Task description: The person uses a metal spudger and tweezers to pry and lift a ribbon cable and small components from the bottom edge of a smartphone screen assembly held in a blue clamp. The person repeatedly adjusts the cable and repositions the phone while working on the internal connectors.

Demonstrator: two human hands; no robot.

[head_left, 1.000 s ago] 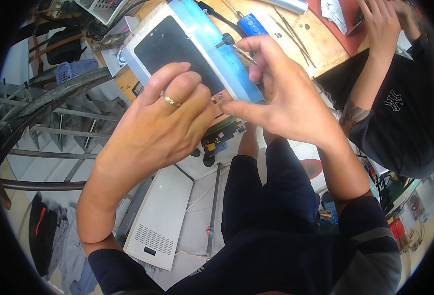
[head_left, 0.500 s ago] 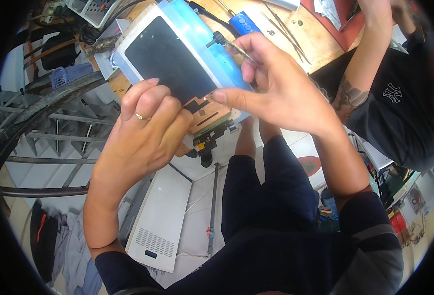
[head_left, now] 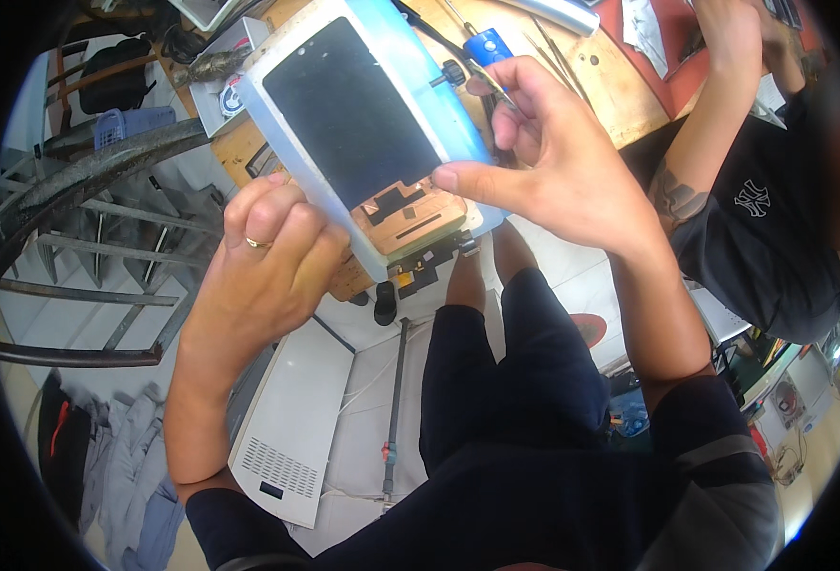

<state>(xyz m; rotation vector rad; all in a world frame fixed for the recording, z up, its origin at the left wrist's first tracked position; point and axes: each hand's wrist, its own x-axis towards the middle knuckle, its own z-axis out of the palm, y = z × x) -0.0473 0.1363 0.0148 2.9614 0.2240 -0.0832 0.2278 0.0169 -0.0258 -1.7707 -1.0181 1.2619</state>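
A dark phone screen point(head_left: 348, 105), with copper-coloured backing and a black flex cable point(head_left: 424, 266) at its near end, lies on a white-and-blue bench fixture point(head_left: 267, 95). My left hand point(head_left: 272, 252) is curled closed beside the fixture's left edge; its fingertips are hidden, so I cannot see whether they pinch anything. My right hand point(head_left: 567, 167) is over the fixture's right side. A slim metal tool point(head_left: 492, 82) sits between its curled fingers, while the stretched thumb rests at the screen's near right corner. A black knob point(head_left: 451, 73) projects from the fixture near those fingers.
A blue device point(head_left: 485, 45) and thin metal tools point(head_left: 558, 62) lie on the wooden bench point(head_left: 620, 105). At the right, another person's arm point(head_left: 729, 105) reaches over a red mat point(head_left: 662, 81). A white tray point(head_left: 212, 107) stands left of the fixture, near curved metal railings point(head_left: 87, 181).
My left hand has drawn back leftward from the screen's near left edge. The right hand keeps its thumb at the screen corner. The whole view has shifted slightly.
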